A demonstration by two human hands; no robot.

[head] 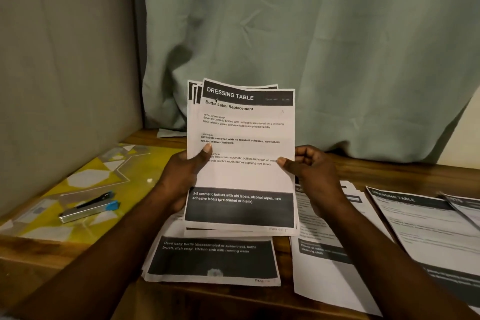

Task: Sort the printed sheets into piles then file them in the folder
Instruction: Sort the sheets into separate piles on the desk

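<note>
Pinching the "DRESSING TABLE, Bottle Label Replacement" sheets: left hand, right hand, fingers curled.

Grey-green curtain behind wooden table; beige wall at left; dim warm light.

A stapler is seen left on the worktop, a pen laid beside it. A green curtain is hung behind.

Single head-worn wide-angle view, forward and down, close over the table, toward the curtain.
</note>
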